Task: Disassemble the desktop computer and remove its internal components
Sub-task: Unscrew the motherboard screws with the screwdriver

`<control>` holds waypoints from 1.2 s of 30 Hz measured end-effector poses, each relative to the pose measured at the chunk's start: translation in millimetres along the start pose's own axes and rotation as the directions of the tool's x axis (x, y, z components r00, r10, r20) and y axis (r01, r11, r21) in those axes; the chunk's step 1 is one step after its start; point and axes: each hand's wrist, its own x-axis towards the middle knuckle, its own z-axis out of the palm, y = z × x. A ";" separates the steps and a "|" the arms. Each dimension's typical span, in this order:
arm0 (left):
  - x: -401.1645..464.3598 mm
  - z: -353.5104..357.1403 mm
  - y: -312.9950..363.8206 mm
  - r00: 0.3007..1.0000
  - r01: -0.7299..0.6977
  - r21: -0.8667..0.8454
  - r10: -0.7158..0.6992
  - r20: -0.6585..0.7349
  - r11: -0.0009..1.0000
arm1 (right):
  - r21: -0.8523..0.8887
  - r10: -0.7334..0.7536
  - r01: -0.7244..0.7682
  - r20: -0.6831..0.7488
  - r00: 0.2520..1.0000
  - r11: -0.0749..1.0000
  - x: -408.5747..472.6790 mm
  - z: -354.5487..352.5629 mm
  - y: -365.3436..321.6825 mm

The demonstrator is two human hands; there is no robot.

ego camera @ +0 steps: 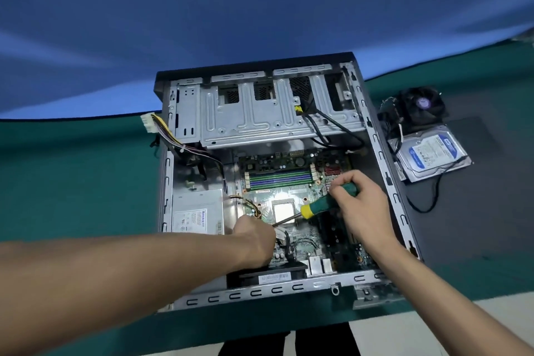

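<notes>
The open computer case [277, 182] lies in the middle of the green surface [72, 182]. The right hand [361, 205] grips a green-and-yellow screwdriver [320, 205] over the motherboard [289, 191]. The left hand [254, 234] curls around something near the screwdriver's tip; what it holds is hidden. A hard drive [433, 153] and fan [422, 107] rest near the right edge.

Count: 1 open computer case [384, 159]; 1 motherboard [291, 179]; 1 power supply [198, 215]; 1 screwdriver [320, 205]; 1 hard drive [433, 153] and 1 cooler fan [423, 108] out on the worktop [72, 182]; 2 hands in frame: left [254, 235], right [361, 202].
</notes>
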 end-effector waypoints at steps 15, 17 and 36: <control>8.6 -2.3 -4.9 0.978 0.206 -0.547 -0.157 0.136 0.811 | 0.051 0.082 -0.083 0.025 0.996 0.995 7.3 -1.6 5.7; 6.2 -2.7 -1.6 0.973 0.229 -0.529 -0.198 0.114 0.817 | 0.058 0.095 -0.097 0.029 0.995 0.994 8.8 -1.4 7.1; 2.3 3.0 4.5 0.987 0.157 -0.422 -0.152 0.046 0.893 | -0.026 0.127 -0.126 0.071 0.989 0.992 11.9 -0.9 6.9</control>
